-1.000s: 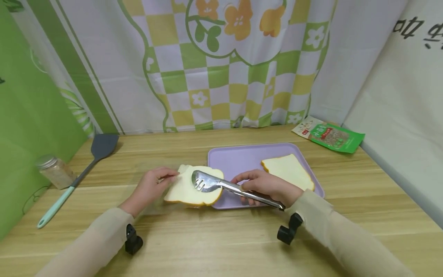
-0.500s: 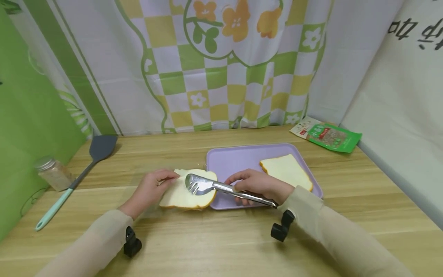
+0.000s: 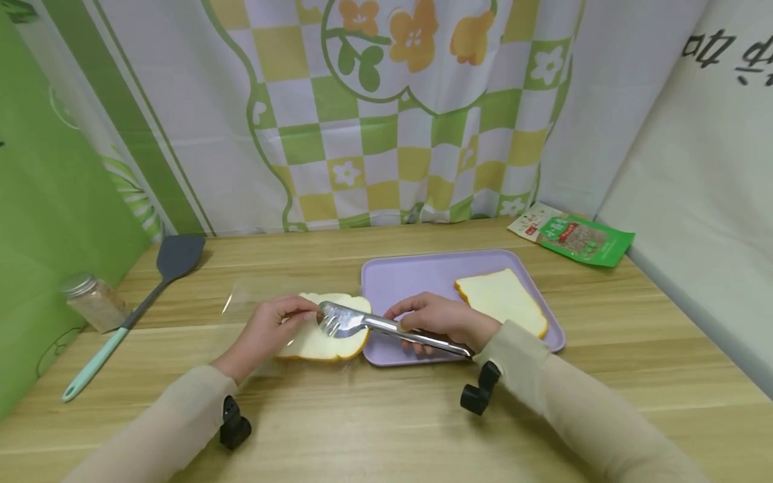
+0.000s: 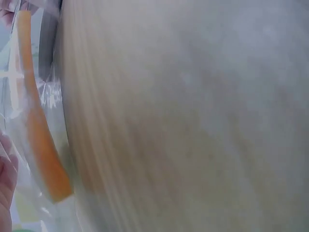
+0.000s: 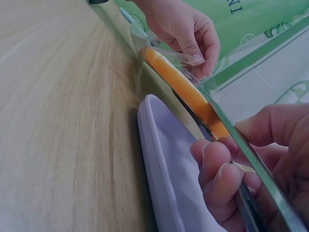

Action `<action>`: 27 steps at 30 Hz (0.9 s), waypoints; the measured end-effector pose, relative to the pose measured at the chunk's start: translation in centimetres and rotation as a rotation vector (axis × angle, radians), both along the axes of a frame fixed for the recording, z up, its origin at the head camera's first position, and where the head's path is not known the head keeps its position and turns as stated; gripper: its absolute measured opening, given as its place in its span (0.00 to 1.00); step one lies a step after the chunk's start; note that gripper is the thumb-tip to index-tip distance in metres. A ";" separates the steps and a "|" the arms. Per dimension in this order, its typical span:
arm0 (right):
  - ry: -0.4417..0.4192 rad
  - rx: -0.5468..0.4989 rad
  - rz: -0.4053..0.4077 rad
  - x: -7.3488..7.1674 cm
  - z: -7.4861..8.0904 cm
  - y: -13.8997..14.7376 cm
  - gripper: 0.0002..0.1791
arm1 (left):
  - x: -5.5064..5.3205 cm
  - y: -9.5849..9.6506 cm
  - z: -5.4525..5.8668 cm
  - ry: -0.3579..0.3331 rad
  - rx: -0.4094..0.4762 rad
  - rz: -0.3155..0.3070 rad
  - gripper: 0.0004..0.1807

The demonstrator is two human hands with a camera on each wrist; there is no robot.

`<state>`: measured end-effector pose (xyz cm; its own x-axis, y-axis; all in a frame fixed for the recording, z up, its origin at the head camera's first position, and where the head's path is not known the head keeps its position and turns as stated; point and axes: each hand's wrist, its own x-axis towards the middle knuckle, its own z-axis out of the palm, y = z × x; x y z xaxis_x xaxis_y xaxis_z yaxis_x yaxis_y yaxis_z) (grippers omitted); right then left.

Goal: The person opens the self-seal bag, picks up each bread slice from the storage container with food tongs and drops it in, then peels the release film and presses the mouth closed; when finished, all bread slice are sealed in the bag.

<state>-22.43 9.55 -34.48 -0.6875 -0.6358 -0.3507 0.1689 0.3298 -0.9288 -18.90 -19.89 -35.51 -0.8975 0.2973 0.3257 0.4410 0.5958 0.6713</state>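
My right hand [image 3: 443,318] grips metal serving tongs [image 3: 347,320] round the arms. The slotted head of the tongs lies across the top of a bread slice [image 3: 326,343], and in the right wrist view the other arm runs under it. The slice's orange crust [image 5: 176,79] shows there edge-on, its far end inside a clear plastic bag [image 5: 140,41]. With thumb and fingers my left hand [image 3: 268,332] pinches the bag's upper edge, near the tip of the tongs. In the left wrist view, clear film surrounds the crust [image 4: 43,150].
Right of the slice, a lilac tray [image 3: 401,278] carries a second bread slice [image 3: 504,302]. A green packet [image 3: 580,238] lies at the back right. On the left are a spatula [image 3: 145,305] with a mint handle and a lidded jar [image 3: 96,302].
My right hand has moved left with the tongs and the slice, off the tray's left part and further into the bag. My left hand has stayed nearly in place.
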 end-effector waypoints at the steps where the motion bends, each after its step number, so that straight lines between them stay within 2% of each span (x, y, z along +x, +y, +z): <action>1: 0.001 0.001 0.000 0.0 0.0 -0.1 0.21 | 0.0 0.1 0.0 0.003 0.006 -0.007 0.08; 8: 0.017 -0.002 0.001 -0.2 -0.1 -0.6 0.21 | -0.2 0.2 -0.1 0.028 0.049 0.025 0.07; 16: 0.048 0.047 -0.016 0.1 -0.3 -0.9 0.21 | -0.3 -0.3 0.1 0.098 0.046 0.122 0.08; 19: 0.042 0.039 -0.022 0.1 -0.2 -0.9 0.22 | -0.3 -0.5 0.2 0.086 0.044 0.140 0.07; 27: 0.003 -0.049 -0.023 0.1 -0.4 -0.4 0.21 | 0.2 -0.5 -0.1 0.014 0.029 0.140 0.07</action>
